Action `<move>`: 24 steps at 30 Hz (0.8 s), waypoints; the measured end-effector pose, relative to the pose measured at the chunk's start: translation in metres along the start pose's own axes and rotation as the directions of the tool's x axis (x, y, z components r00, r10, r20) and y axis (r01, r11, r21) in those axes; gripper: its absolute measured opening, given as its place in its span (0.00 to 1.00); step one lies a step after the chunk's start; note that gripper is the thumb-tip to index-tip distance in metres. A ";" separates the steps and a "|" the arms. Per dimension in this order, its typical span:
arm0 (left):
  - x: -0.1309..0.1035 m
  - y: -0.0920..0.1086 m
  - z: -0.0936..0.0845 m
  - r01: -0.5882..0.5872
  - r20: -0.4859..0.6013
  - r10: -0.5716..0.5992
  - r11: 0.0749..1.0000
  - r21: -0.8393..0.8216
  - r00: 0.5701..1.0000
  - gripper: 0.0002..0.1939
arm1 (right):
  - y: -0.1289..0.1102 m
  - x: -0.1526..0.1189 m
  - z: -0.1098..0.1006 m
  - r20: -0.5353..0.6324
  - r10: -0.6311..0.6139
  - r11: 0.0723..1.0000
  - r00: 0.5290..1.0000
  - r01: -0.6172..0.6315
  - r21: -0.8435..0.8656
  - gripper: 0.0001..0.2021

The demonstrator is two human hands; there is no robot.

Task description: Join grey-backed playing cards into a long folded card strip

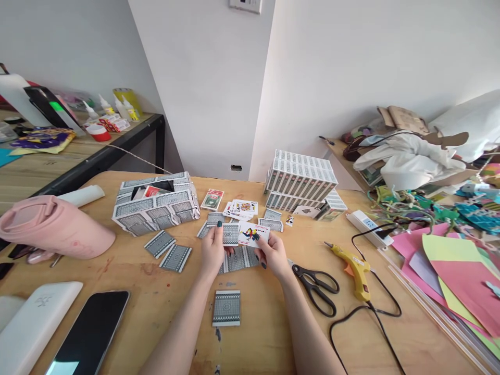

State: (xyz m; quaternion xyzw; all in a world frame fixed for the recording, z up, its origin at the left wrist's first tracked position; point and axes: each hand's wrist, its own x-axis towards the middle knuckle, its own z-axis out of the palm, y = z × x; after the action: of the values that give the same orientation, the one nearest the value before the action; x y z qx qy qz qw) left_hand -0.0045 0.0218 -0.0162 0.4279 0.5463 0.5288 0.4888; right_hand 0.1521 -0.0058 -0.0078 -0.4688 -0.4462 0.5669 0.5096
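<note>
In my left hand (pixel 213 251) is a playing card (pixel 230 235) with its grey patterned back toward me, pinched under the thumb. My right hand (pixel 273 254) grips a joker card (pixel 250 234), picture side up, its left edge meeting the other card. Below both hands lie joined card-back pieces (pixel 240 260), partly hidden by the fingers. Just beyond are face-up playing cards (pixel 244 208) and a red-and-green card box (pixel 212 199). A square card-back piece (pixel 227 308) rests between my forearms, and two more card-back pieces (pixel 175 258) lie to the left.
A box covered in cards (pixel 156 203) stands back left, stacked card packs (pixel 300 177) back right. Black scissors (pixel 316 286) and a yellow glue gun (pixel 353 268) with its cord lie right, near coloured paper (pixel 464 281). A pink tumbler (pixel 62 229) and phone (pixel 91 333) are left.
</note>
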 end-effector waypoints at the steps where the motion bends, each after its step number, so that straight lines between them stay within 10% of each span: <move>1: 0.000 0.000 0.000 -0.003 -0.005 0.003 1.000 -0.006 1.000 0.21 | 0.000 0.000 0.001 0.008 0.004 1.000 1.000 -0.004 -0.002 0.16; 24: -0.004 0.005 0.001 0.014 -0.073 -0.016 0.999 -0.036 0.997 0.25 | 0.003 0.003 -0.001 0.132 0.095 0.987 0.987 -0.111 0.114 0.17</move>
State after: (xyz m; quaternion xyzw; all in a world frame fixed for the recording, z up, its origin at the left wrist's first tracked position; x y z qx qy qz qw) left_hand -0.0030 0.0182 -0.0107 0.3953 0.5574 0.5501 0.4801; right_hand 0.1526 -0.0035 -0.0116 -0.4227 -0.4175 0.6470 0.4778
